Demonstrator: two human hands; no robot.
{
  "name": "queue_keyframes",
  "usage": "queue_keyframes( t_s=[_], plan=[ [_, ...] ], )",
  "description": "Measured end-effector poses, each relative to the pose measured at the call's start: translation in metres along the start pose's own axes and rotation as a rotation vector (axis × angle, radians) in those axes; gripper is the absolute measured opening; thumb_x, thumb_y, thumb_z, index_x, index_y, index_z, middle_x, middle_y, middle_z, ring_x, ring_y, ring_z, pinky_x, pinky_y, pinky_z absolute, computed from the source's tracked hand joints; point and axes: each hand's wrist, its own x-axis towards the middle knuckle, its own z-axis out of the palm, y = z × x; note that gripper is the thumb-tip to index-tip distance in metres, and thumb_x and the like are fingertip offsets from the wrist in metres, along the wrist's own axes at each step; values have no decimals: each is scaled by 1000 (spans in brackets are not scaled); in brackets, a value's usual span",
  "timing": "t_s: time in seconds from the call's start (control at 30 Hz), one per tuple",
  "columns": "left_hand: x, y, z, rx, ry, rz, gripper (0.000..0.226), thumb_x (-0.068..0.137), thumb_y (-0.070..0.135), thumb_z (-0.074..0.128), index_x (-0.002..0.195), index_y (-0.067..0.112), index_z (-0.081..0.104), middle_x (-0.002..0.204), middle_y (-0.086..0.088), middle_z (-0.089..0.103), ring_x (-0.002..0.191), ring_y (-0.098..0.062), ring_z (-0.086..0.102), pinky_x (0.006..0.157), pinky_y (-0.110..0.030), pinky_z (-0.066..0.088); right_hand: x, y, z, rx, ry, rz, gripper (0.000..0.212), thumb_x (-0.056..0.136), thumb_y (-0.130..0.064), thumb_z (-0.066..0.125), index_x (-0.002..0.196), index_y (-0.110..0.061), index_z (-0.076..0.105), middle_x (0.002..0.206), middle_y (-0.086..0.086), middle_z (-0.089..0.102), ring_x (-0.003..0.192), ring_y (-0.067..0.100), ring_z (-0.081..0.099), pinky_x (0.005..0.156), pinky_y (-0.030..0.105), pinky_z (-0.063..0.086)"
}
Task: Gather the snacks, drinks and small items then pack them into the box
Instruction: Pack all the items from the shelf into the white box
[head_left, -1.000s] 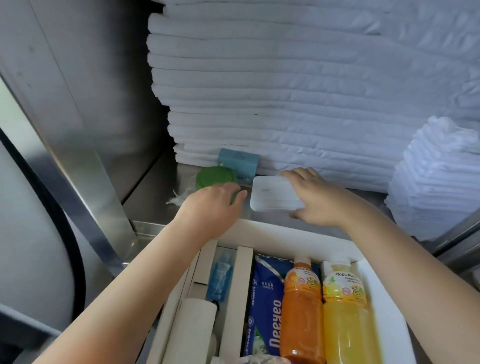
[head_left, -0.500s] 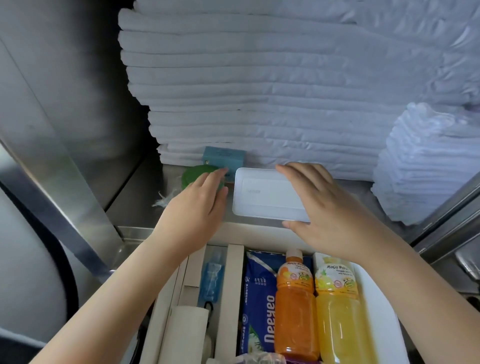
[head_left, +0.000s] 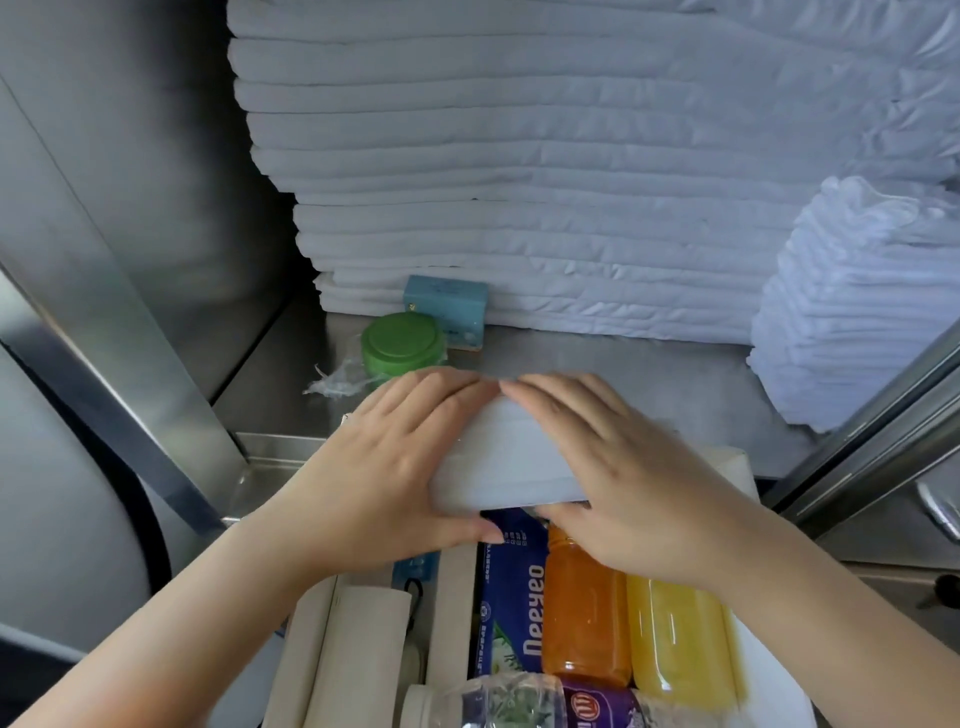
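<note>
Both of my hands hold a flat white pack (head_left: 506, 462) above the far end of the open white box (head_left: 769, 670). My left hand (head_left: 384, 462) grips its left end, thumb underneath. My right hand (head_left: 613, 478) grips its right end, fingers over the top. Inside the box lie a blue snack bag (head_left: 511, 592), an orange drink bottle (head_left: 584, 618), a yellow drink bottle (head_left: 678, 639), a clear bottle with a purple label (head_left: 545, 701) and a cardboard roll (head_left: 358, 654). On the steel shelf (head_left: 675, 389) behind stand a green-lidded jar (head_left: 404, 344) and a small blue box (head_left: 447, 309).
Tall stacks of folded white linen (head_left: 519, 182) fill the back of the shelf, with a smaller white pile (head_left: 852, 306) at the right. Steel cabinet walls and a frame post (head_left: 119, 332) close in the left side. A crumpled plastic wrapper (head_left: 335, 382) lies by the jar.
The white pack has come off the shelf toward me and now hangs over the box. My left hand left the green jar and took the pack's left end.
</note>
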Motion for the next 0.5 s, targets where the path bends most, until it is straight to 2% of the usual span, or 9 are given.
queue_keyframes(
  t_s=[0.1,0.17,0.27,0.37,0.43,0.5],
  plan=[
    [-10,5,3,138,45,-14,78,73,60,61,126,3,54,117,-9,55,103,-25,49,90,-36,41,0,-7,7,-27,41,-65,81,75,-30,68,142,-7,31,137,3,42,124,16,35,111,20,15],
    [-14,6,5,144,64,-17,72,72,54,64,120,1,57,112,-10,56,97,-26,51,82,-38,46,1,-9,11,-17,55,-99,80,74,-30,69,141,-6,32,135,4,43,122,17,36,111,24,11],
    [-22,5,5,144,45,-3,68,71,48,64,120,2,58,110,-8,57,93,-26,53,78,-38,49,0,-13,14,2,54,-132,79,73,-35,73,138,-9,37,131,2,45,118,16,39,106,27,22],
    [-29,6,0,177,-9,-14,69,69,47,59,125,6,56,112,-4,57,95,-21,53,77,-29,47,-2,-17,18,-32,46,-166,73,74,-42,69,134,-13,39,128,0,45,115,17,41,101,28,27],
    [-33,8,-1,179,-64,-27,71,64,48,54,124,9,56,109,-1,57,94,-18,54,65,-26,48,-3,-19,22,-49,42,-172,73,72,-47,69,131,-14,41,126,0,47,113,17,42,98,28,29],
    [-37,10,-1,161,-141,-38,72,61,49,53,122,10,57,106,-1,60,91,-19,58,55,-28,53,-5,-22,27,-57,21,-167,75,70,-51,70,128,-14,42,123,-1,49,110,17,45,92,26,38]
  ],
)
